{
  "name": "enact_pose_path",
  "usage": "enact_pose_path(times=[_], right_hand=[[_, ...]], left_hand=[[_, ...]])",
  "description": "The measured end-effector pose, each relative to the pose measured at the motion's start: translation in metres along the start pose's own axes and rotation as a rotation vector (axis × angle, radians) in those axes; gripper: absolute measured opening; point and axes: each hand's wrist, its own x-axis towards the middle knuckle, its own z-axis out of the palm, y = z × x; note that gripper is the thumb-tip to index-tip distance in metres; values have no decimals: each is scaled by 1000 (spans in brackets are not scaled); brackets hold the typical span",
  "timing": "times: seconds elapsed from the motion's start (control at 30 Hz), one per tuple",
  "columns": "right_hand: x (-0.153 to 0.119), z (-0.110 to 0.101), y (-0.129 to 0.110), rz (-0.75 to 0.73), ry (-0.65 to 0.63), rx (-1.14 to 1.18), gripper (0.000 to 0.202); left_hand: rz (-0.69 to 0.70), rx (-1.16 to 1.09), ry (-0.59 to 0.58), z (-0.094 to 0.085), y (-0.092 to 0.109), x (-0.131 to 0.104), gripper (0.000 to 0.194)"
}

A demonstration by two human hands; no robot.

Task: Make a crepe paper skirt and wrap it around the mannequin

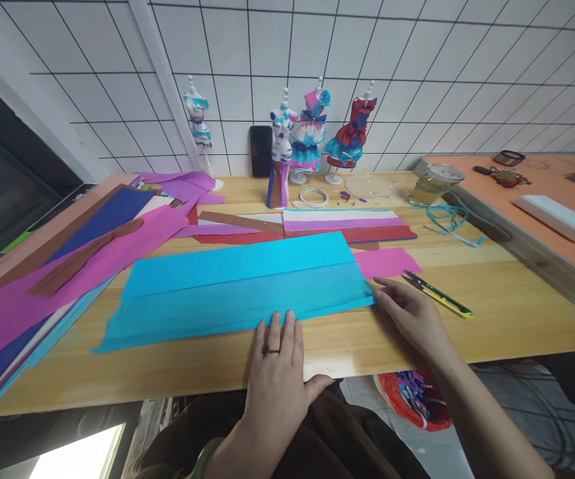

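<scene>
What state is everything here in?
Blue sheet, spread out
Left hand, on its near edge
Right hand, touching its right corner
Phone, propped upright, screen dark
Four mannequins, upright, dressed
Jar, partly filled
Blue cord, loosely tangled
Tape roll, lying flat
Snips, lying down, blades unclear
Red container, holding colourful bits

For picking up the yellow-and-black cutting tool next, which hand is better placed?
Likely the right hand: it is beside the cutting tool, though its fingertips touch the blue sheet. The left hand is farther away.
</scene>
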Motion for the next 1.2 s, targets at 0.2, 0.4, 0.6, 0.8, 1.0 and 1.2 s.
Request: enact_pose_path(times=[0.2, 0.4, 0.6, 0.8, 1.0, 1.2], right_hand=[[-2, 4, 14, -54, 75, -88, 46], [-4, 5, 18, -171, 112, -241, 39], [-6, 5, 16, -295, 144, -387, 37], [-6, 6, 17, -352, 144, -481, 36], [-4, 6, 20, -366, 147, -524, 36], [-6, 6, 18, -390, 104, -633, 31]], left_hand=[[2, 8, 12, 0, 0, 0, 75], [2, 5, 21, 1, -1, -1, 76], [8, -3, 26, 2, -2, -1, 75], [3, -7, 26, 1, -2, -1, 75], [3, -14, 10, 2, -1, -2, 75], [2, -13, 10, 2, -1, -1, 75]])
